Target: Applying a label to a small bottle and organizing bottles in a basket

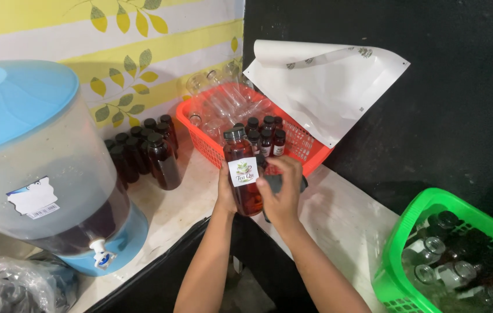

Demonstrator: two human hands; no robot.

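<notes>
Both hands hold one small bottle of dark amber liquid (245,188) with a black cap, upright over the counter edge. My left hand (225,194) wraps its left side from behind. My right hand (281,194) grips its right side, fingers bent at the edge of a white sticker label (243,171) on the front. Behind the bottle stands a red basket (200,136) with several capped dark bottles (265,136) and clear empty bottles (223,101).
A large drink dispenser (37,168) with a blue lid and white tap stands at left. Several filled dark bottles (145,153) cluster beside it. A white sheet (327,87) lies over the red basket. A green basket (400,243) of bottles sits at right.
</notes>
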